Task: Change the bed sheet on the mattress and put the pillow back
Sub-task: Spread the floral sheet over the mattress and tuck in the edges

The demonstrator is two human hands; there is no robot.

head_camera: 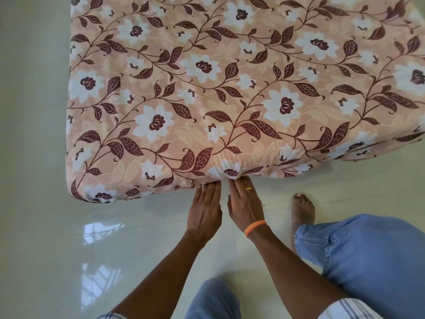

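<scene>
Knees in light blue denim jeans [368, 261] fill the 5 o'clock corner, one bare foot [302, 210] on glossy pale floor tiles [46, 226]. Both hands reach to 12 o'clock, side by side. Left hand [204, 208] and right hand [245, 203], with an orange wristband [255, 227], have straight fingers pushed under the peach floral bed sheet [230, 88], which covers the mattress; fingertips are hidden.
</scene>
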